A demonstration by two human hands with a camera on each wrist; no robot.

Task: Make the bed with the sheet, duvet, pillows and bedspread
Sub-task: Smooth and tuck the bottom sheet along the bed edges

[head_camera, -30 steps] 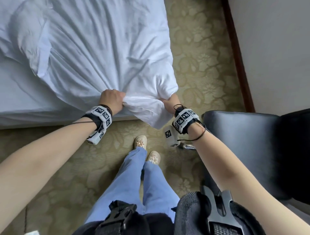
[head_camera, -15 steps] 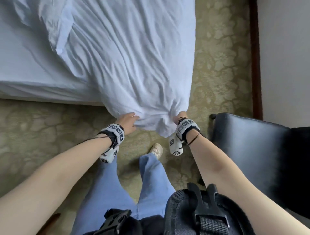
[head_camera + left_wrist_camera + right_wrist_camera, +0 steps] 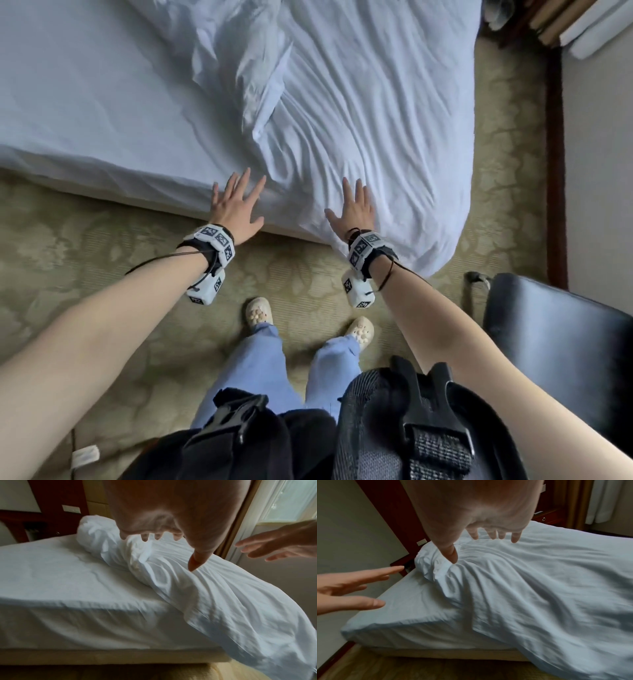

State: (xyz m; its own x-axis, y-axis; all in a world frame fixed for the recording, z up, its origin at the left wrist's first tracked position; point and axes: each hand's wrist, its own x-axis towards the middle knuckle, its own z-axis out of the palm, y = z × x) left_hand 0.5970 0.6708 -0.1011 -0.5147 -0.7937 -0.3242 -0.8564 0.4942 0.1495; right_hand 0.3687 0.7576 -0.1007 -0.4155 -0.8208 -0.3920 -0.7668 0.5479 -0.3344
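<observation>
The white duvet [image 3: 359,113] lies wrinkled along the right side of the bed [image 3: 85,113], its long axis running from the foot edge away toward the headboard, its near end spilling over that edge toward the carpet [image 3: 102,274]. Both hands hold nothing. The left hand [image 3: 236,209] reaches out palm down, fingers spread, at the foot edge. The right hand [image 3: 356,207], fingers straight, is over the duvet's near end.
</observation>
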